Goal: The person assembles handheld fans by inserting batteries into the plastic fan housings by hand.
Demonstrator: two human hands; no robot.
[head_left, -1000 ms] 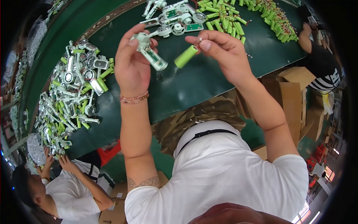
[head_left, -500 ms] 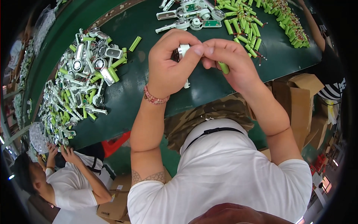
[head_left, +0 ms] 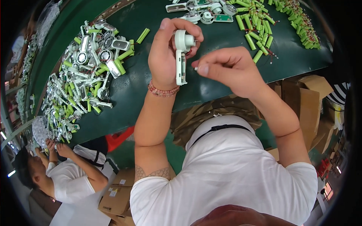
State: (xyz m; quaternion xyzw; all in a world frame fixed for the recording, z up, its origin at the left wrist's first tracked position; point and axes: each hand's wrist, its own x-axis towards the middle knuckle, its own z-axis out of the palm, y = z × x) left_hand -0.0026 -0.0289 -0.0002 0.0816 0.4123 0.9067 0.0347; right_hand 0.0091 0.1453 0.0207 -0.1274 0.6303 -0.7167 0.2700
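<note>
My left hand (head_left: 162, 58) is wrapped around a pale mint plastic fan housing (head_left: 181, 69). Its round motor end is at the top, and its long, hollow handle hangs down with the open side showing. A bit of red wire shows beside the motor end. To its right, my right hand (head_left: 235, 71) pinches a small white connector (head_left: 196, 68) between thumb and forefinger, a little apart from the handle. Whether the curled fingers of that hand also hold a green battery is hidden.
At the left lies a large heap of fan housings (head_left: 81, 56) mixed with green batteries. A loose pair of green batteries (head_left: 143, 35) is beside it. More fan parts (head_left: 206, 17) and wired green batteries (head_left: 260, 32) lie at the far side. A co-worker (head_left: 69, 177) sits at the lower left; cardboard boxes (head_left: 309, 109) stand at the right.
My hands have moved apart. The left has turned the fan housing so its open handle shows; the right has drawn back lower, and the green battery seen in it is out of sight.
</note>
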